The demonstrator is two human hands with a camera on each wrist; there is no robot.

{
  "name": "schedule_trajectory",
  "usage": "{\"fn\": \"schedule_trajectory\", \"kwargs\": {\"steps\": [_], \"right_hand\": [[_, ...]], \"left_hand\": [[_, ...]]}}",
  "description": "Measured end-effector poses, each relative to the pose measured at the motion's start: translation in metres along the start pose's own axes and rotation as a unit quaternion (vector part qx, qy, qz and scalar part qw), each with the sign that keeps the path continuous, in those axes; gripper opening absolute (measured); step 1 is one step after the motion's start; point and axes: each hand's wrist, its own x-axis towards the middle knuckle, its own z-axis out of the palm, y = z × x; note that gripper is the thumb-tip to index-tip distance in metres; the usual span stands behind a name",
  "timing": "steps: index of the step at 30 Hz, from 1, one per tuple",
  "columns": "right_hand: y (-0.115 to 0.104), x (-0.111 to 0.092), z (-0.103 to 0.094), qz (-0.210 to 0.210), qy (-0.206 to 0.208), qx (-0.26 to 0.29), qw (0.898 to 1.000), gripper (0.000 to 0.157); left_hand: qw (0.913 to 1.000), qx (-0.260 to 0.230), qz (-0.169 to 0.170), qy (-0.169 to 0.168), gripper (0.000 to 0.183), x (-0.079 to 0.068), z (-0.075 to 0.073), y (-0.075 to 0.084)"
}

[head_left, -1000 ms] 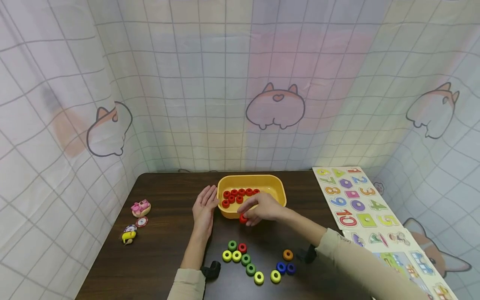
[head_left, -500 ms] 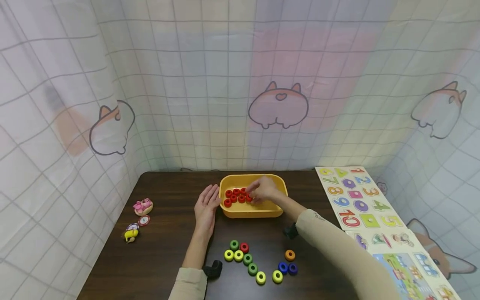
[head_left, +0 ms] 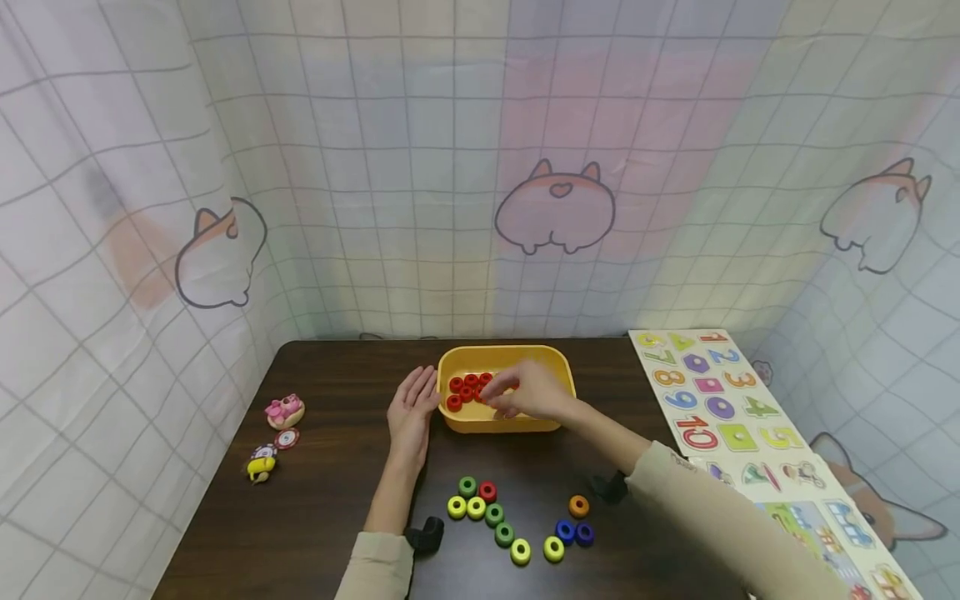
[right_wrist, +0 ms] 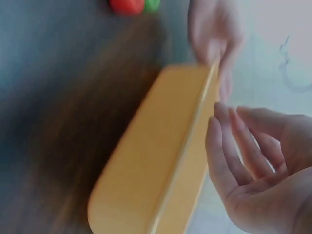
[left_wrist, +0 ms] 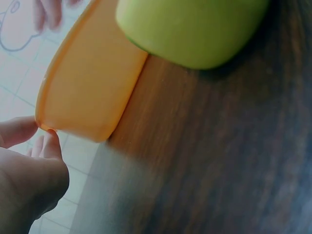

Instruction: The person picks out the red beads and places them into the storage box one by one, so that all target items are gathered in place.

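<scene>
In the head view a yellow plastic tub (head_left: 467, 427) stands near the table's far edge, with several red ring beads (head_left: 453, 402) grouped at its left. My left hand (head_left: 408, 421) lies palm up along the tub's left end, fingers extended. Its thumb and a finger are right at the rim corner in the left wrist view. Over the tub is my right hand (head_left: 531, 392), partly hiding the beads. The right wrist view shows its fingers (right_wrist: 222, 161) loosely curved, with nothing between them and the thumb.
Several green, yellow, blue, red and orange ring beads (head_left: 494, 515) lie on the dark table (head_left: 337, 500) in front of the tub. Small toys, one a pink figure (head_left: 285, 411), sit at the left. Number and picture puzzle boards (head_left: 708, 400) cover the right edge.
My right hand carried a red ring bead from in front of the tub into it and let go. It has since drawn back slightly toward me. The left hand stays at the tub's end.
</scene>
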Motion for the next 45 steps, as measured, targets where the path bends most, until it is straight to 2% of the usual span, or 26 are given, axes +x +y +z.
{"fn": "schedule_trajectory", "kwargs": {"steps": [3,5,8,13,19,26,31,38,42,45], "right_hand": [[-0.001,-0.017,0.015,-0.008,-0.057,0.007,0.998,0.015],[0.003,-0.026,0.027,0.002,-0.091,0.012,0.996,0.016],[0.014,-0.037,0.047,0.015,-0.121,0.012,0.992,0.014],[0.031,-0.047,0.071,0.028,-0.131,0.015,0.991,0.009],[0.035,-0.048,0.076,0.04,-0.14,0.055,0.988,0.012],[0.027,-0.047,0.063,0.041,-0.15,0.083,0.984,0.015],[0.011,-0.04,0.04,0.035,-0.138,0.098,0.985,0.015],[-0.002,-0.009,-0.01,0.05,-0.089,0.102,0.99,0.017],[0.002,0.012,-0.034,0.067,-0.055,0.093,0.992,0.021],[0.015,0.025,-0.042,0.091,-0.025,0.077,0.993,0.022]], "left_hand": [[1.0,-0.001,0.005,0.0,0.055,0.0,-0.001,0.002],[1.0,0.0,0.005,0.001,0.055,0.0,-0.003,0.002],[1.0,0.001,0.001,0.005,0.055,-0.001,-0.005,0.002],[0.9999,0.001,-0.009,0.01,0.054,-0.004,-0.006,0.0],[0.9998,0.002,-0.009,0.02,0.053,-0.007,-0.007,0.0],[0.9998,-0.004,-0.005,0.018,0.054,-0.007,-0.007,-0.001],[0.9998,-0.009,-0.003,0.018,0.054,-0.006,-0.006,-0.002],[0.9998,-0.013,-0.004,0.013,0.055,-0.004,-0.004,-0.001],[0.9998,-0.017,-0.006,0.012,0.055,-0.001,-0.002,-0.001],[0.9997,-0.02,-0.005,0.01,0.056,-0.001,0.0,-0.003]]}}
